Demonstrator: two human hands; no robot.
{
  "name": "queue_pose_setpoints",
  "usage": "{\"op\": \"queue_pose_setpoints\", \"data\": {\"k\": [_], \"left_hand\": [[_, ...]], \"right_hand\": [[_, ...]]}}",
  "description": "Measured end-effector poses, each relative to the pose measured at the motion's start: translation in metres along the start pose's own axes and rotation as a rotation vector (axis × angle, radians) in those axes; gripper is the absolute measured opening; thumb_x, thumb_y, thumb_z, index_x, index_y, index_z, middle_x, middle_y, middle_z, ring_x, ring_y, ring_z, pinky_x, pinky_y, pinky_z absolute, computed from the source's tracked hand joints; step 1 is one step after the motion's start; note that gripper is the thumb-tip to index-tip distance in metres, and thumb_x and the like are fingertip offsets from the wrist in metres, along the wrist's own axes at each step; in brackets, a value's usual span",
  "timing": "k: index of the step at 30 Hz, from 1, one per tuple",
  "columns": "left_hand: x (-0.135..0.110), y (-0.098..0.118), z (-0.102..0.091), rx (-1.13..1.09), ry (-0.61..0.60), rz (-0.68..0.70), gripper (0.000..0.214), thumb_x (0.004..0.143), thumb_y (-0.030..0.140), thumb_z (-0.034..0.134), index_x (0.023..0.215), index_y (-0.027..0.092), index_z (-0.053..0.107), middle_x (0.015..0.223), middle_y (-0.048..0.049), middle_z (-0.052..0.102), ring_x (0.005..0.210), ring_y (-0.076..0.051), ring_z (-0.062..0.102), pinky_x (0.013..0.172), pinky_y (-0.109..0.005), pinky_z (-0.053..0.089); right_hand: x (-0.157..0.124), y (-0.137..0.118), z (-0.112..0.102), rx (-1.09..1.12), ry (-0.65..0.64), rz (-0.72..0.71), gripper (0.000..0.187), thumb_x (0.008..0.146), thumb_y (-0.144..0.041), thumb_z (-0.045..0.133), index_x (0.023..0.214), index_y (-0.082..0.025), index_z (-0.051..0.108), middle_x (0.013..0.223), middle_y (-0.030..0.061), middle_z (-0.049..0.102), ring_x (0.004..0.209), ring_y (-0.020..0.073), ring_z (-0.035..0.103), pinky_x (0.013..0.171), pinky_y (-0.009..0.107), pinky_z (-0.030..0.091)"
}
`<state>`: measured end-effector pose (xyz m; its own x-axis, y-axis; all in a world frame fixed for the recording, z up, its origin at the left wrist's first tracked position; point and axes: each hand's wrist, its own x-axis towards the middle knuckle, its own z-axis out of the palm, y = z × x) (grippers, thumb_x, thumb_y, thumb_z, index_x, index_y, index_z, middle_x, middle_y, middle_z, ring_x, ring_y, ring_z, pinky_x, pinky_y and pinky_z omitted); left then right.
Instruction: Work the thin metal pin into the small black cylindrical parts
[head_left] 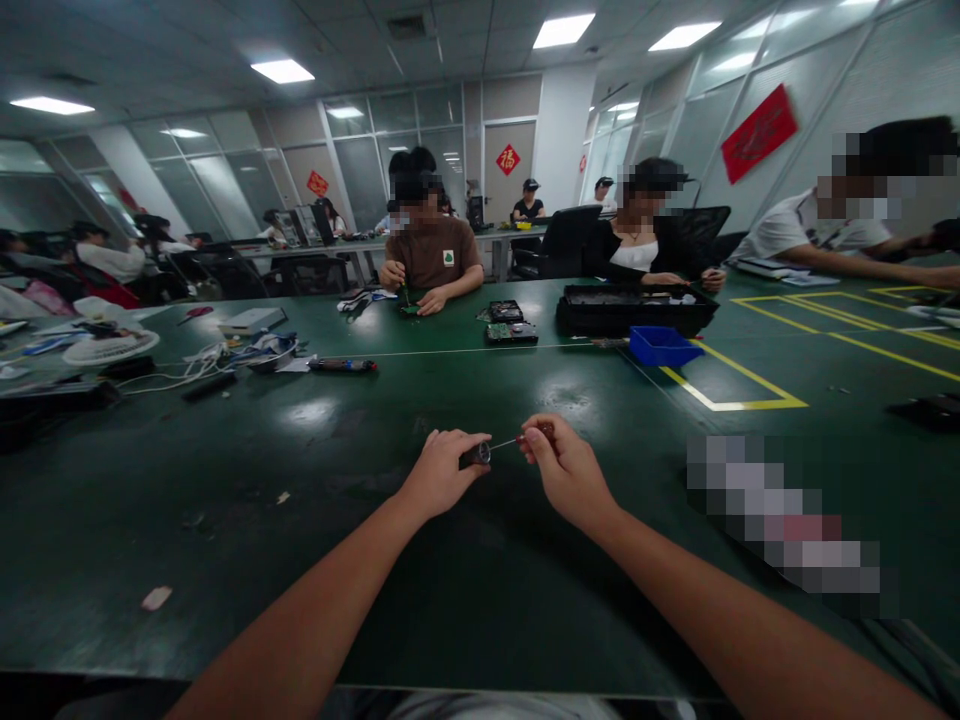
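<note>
Above the green tabletop, my left hand grips a small dark round part between thumb and fingers. Its shiny end faces right; its exact kind is too small to make out. My right hand is closed around the reddish handle of a screwdriver. The thin metal shaft points left, and its tip reaches the end of the dark part. Whether the tip sits inside it I cannot tell.
Ahead lie opened hard drives, a black tray and a blue bin. A dark tool and tangled cables are at left. A blurred-out object lies right. Co-workers sit across the table.
</note>
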<state>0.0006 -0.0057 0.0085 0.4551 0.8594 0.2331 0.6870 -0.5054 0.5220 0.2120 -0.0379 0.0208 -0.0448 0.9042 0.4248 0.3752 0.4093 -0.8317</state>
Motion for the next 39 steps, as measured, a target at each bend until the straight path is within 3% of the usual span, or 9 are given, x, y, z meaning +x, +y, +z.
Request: {"op": "queue_pose_setpoints", "data": {"k": [12,23,30,39], "left_hand": [[0.001,0.000,0.001,0.017,-0.017,-0.006,0.042,0.087,0.029,0.067,0.129,0.030,0.061,0.112,-0.0049,0.067,0.111,-0.026,0.058,0.107,-0.053,0.033],[0.001,0.002,-0.001,-0.028,0.015,-0.015,0.040,0.089,0.028,0.065,0.129,0.028,0.060,0.117,-0.0051,0.067,0.112,-0.025,0.058,0.111,-0.055,0.029],[0.001,0.005,-0.004,-0.063,0.043,-0.002,0.040,0.087,0.027,0.067,0.127,0.027,0.061,0.117,-0.0051,0.067,0.113,-0.026,0.058,0.110,-0.053,0.031],[0.001,0.002,-0.002,-0.076,0.059,-0.009,0.040,0.087,0.027,0.068,0.126,0.027,0.062,0.117,-0.0047,0.067,0.112,-0.025,0.059,0.110,-0.053,0.030]], "right_hand": [[0.001,-0.005,-0.001,-0.174,0.038,-0.043,0.015,0.098,-0.033,0.045,0.096,-0.023,0.056,0.081,0.0037,0.068,0.074,0.0205,0.067,0.067,0.032,0.047],[0.005,0.005,0.002,0.181,0.068,0.082,0.025,0.095,-0.044,0.052,0.097,-0.021,0.061,0.086,0.0052,0.069,0.079,0.0204,0.069,0.075,0.036,0.054],[0.010,0.010,0.004,0.293,0.110,0.189,0.030,0.091,-0.049,0.056,0.093,-0.019,0.062,0.081,0.0056,0.069,0.073,0.0189,0.066,0.068,0.033,0.053],[0.012,-0.003,-0.004,0.087,0.133,0.247,0.037,0.085,-0.054,0.063,0.081,-0.018,0.069,0.064,0.0032,0.067,0.061,0.0182,0.062,0.059,0.030,0.046]]}}
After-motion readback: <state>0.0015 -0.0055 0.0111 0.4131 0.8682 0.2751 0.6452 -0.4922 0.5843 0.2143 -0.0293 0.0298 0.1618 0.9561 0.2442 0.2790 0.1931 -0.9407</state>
